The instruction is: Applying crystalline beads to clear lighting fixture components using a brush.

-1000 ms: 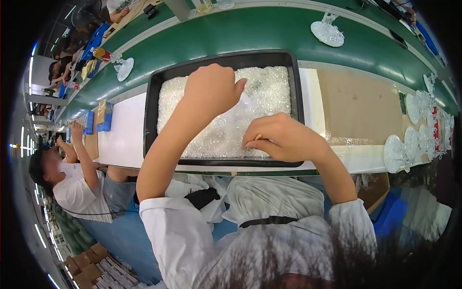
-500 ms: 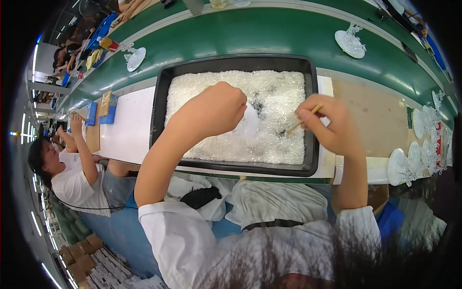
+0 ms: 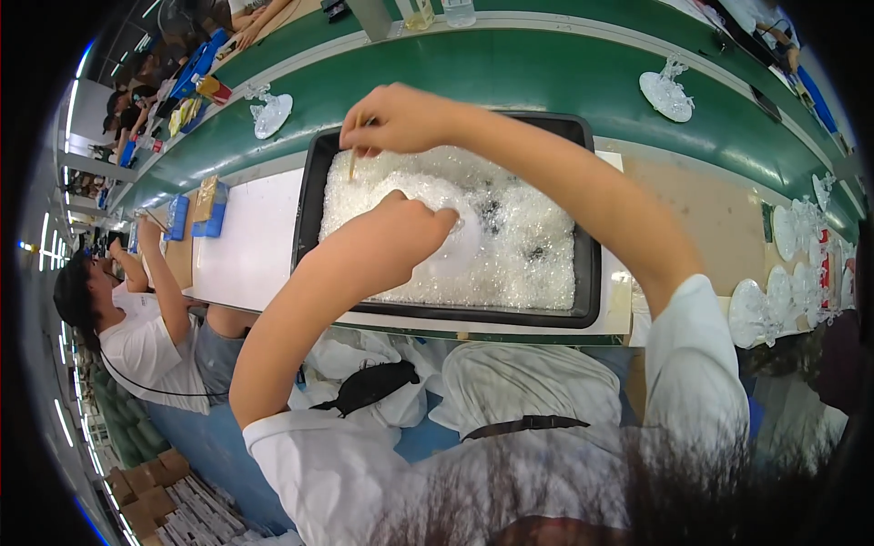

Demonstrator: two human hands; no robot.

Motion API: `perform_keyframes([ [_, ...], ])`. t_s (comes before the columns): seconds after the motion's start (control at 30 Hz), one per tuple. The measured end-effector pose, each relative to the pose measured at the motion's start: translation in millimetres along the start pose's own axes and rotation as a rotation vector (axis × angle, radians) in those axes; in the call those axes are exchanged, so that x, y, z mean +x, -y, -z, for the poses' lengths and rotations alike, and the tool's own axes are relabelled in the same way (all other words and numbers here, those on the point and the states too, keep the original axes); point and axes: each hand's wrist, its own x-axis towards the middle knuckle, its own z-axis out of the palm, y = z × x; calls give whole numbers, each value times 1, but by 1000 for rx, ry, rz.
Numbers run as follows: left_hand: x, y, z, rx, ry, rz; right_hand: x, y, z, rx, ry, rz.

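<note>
A black tray filled with small clear, glittery beads lies in front of me. Over its middle, my left hand is closed on a white round-based piece, its fingers at the rim; my hand hides the rest of the piece. My right hand reaches across to the tray's far left corner. Pinched in its fingers is a thin wooden stick, which points down toward the beads. Dark patches of tray bottom show through the beads right of the white piece.
Behind the tray runs a green conveyor belt carrying clear ornaments with round bases, one at left, another at right. Several similar ornaments stand at the right. A co-worker sits to the left near blue boxes.
My right hand has swung from the tray's right side to its far left corner, still with the stick. My left hand has moved slightly down and left with the white piece.
</note>
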Motion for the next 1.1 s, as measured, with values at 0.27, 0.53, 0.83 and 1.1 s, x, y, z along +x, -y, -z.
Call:
perform_keyframes([
  [0.27,-6,17,-8,396,-141,-232,4,-5,12,63,278,-133],
  [0.53,-11,28,6,411,-310,-397,15,-9,-3,-116,165,97],
  [0.83,-15,-13,4,-218,-249,669,-37,-19,32,-327,-37,105],
  [1.1,-2,18,-43,-333,-558,464,-52,-11,35,-89,-77,8],
])
